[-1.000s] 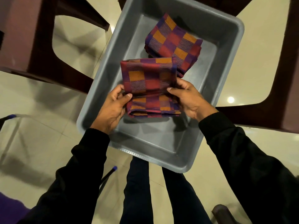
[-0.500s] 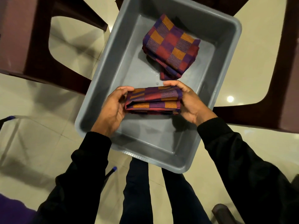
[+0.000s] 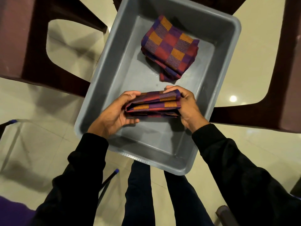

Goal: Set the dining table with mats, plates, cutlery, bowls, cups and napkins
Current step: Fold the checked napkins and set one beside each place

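Folded checked napkin stack, red/purple/orange, held edge-on over the near half of the grey plastic tub, above the tub floor. Left hand grips its left end: fingers curled over the top edge, thumb underneath. Right hand grips the right end: fingers wrapped over the top corner, palm against the side. Both hands clamped on the same stack, one at each end.

Second folded napkin pile, same check pattern, lies flat on the tub floor in the far half, rotated diagonal to the tub walls, well apart from the held stack.

Black sleeves on both arms. Dark trousered legs below the tub's near rim. Dark brown chairs left and right of the tub, cream tiled floor under everything.
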